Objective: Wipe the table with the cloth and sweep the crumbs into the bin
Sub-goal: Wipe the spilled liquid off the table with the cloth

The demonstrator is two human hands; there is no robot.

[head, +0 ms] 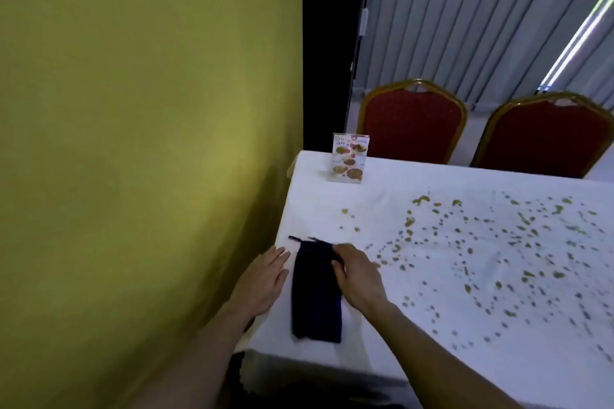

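A dark navy folded cloth lies flat near the front left corner of the table with a white tablecloth. My left hand rests flat on the tablecloth just left of the cloth, fingers spread, holding nothing. My right hand sits at the cloth's right edge, its fingertips pinching the upper right part of the fabric. Greenish-brown crumbs are scattered over the middle and right of the table. No bin is in view.
A small menu card stand stands at the table's far left corner. Two red chairs with gold frames stand behind the far edge. A yellow-green wall runs close along the left side of the table.
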